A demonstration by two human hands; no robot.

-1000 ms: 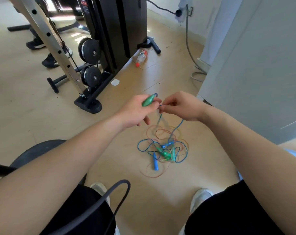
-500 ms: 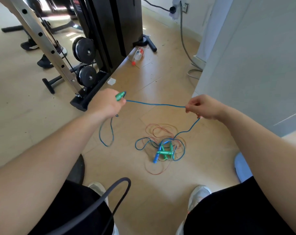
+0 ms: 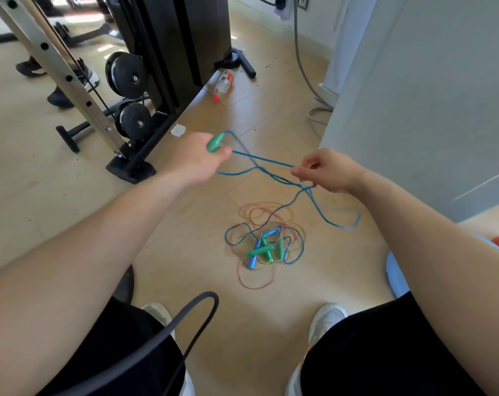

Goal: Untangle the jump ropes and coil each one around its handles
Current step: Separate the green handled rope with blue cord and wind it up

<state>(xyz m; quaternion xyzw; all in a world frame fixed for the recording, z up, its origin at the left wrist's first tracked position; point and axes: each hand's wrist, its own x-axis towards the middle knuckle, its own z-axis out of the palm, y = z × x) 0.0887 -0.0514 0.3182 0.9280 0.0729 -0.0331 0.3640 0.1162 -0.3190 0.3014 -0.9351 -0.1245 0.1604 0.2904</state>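
My left hand grips a green jump-rope handle held above the floor. Blue rope runs from that handle across to my right hand, which pinches it between thumb and fingers. From the right hand a loop of the blue rope hangs down to the right, and another strand drops to a tangled pile on the floor. In the pile lie several green and blue handles mixed with blue and thin red rope.
A black weight machine with a silver slotted upright stands at the far left. A plastic bottle lies on the wooden floor beside it. A grey wall panel fills the right. My shoes are near the pile.
My hands have come closer together. The taut blue strand between them has gone slack, and a loop of it now hangs to the right of my right hand.
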